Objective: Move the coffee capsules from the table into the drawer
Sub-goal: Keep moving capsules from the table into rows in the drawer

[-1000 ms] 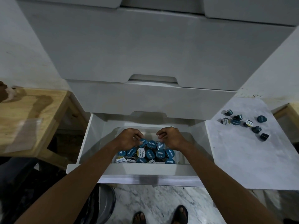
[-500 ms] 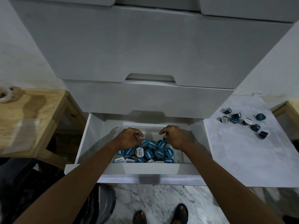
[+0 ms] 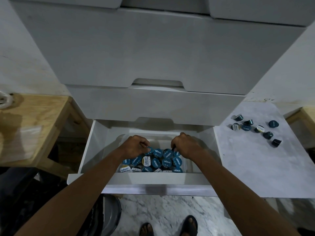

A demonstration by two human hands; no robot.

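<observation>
The white bottom drawer (image 3: 136, 179) stands pulled out, and a clear tub (image 3: 187, 165) inside it holds several blue and white coffee capsules (image 3: 156, 162) packed lid up. Both hands reach into the tub at its far row. My left hand (image 3: 134, 146) is curled, with its fingertips pinched on a blue capsule (image 3: 148, 149) at the row's left end. My right hand (image 3: 186, 145) is curled too, and its fingertips pinch a dark capsule (image 3: 173, 149) at the right end. Several more capsules (image 3: 255, 128) lie scattered on the white marble table (image 3: 255, 167) to the right.
Closed white drawer fronts (image 3: 153, 108) hang over the back of the open drawer. A wooden table (image 3: 34, 126) stands on the left and a wooden edge (image 3: 306, 114) at the far right. Below are a grey round bin (image 3: 110, 217), the marble floor and my sandalled feet (image 3: 168, 227).
Both hands have stayed in the tub and edged slightly toward its far row, with the fingertips closing down onto capsules there. The capsules on the table have not moved.
</observation>
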